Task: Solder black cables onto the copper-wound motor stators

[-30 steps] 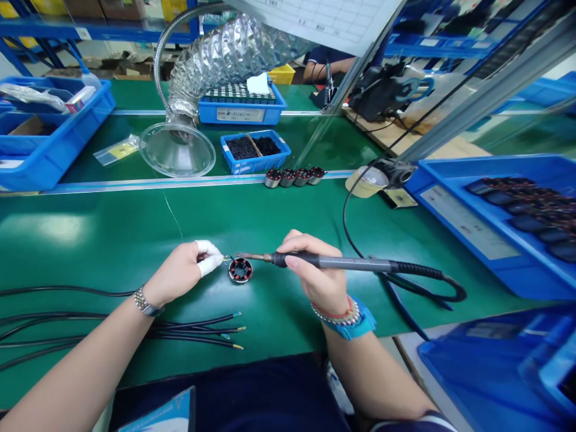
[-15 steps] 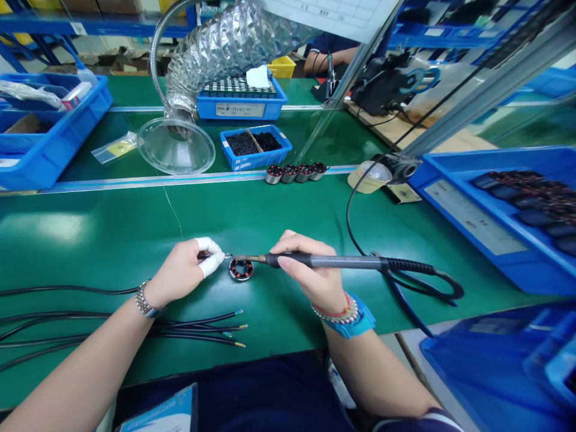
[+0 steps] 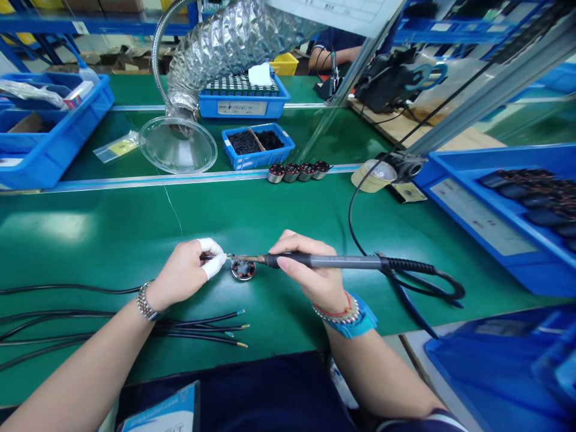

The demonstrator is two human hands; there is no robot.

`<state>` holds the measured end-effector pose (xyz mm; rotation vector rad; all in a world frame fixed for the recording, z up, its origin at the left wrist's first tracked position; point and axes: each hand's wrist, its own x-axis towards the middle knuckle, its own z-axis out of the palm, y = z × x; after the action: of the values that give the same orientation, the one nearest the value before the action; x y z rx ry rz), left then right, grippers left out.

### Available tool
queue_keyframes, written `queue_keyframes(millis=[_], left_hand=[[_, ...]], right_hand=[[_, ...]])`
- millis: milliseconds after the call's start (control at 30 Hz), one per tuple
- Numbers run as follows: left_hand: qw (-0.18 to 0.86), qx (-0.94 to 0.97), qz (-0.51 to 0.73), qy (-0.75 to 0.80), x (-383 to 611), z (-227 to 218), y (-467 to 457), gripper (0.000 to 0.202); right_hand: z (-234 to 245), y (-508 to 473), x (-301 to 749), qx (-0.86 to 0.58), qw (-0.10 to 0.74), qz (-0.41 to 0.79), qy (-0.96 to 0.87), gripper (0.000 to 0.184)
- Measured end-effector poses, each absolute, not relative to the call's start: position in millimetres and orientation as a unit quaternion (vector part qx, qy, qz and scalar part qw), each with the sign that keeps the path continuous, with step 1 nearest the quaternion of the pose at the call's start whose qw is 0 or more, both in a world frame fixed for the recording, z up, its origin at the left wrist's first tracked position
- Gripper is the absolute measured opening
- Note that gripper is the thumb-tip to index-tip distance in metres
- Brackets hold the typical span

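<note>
Left hand [image 3: 186, 271]: fingers pinched tight, pretty relaxed
Right hand [image 3: 310, 270]: curled in a pen grip
Arms: left forearm [image 3: 85, 360] and right forearm [image 3: 373, 372] angle inward

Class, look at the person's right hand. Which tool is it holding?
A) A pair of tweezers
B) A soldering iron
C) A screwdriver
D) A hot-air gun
B: the right hand grips a soldering iron like a pen, with its cord trailing away and its metal tip just above the small wound stator beside the left hand.
</note>
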<state>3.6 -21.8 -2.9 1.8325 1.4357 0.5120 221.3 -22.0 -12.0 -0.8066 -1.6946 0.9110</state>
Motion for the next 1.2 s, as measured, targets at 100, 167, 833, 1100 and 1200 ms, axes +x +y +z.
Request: queue_keyframes(millis=[100,167,833,1100,1200], left_hand=[[0.365,0.716,0.198,0.562,3.9,-1.9,-22.3,0.022],[0.362,0.717,0.196,0.563,4.4,-1.6,-22.5,0.022],[0.350,0.720,0.203,0.564,4.4,-5.8,-23.6,0.021],[0.353,0.717,0.202,0.566,4.5,-5.5,-22.4,0.020],[0.353,0.715,0.205,0.567,4.8,-4.8,-22.1,0.021]], right_hand=[[-12.0,-22.0,220.6,-0.337,0.499,0.378,-0.703,0.008],[-12.0,-22.2,220.9,-0.335,0.499,0.380,-0.703,0.008],[-11.8,-22.6,224.0,-0.318,0.523,0.384,-0.691,0.008],[-16.4,-22.5,226.9,-0.321,0.544,0.384,-0.674,0.009],[-17.7,-22.4,226.3,-0.311,0.563,0.377,-0.667,0.009]])
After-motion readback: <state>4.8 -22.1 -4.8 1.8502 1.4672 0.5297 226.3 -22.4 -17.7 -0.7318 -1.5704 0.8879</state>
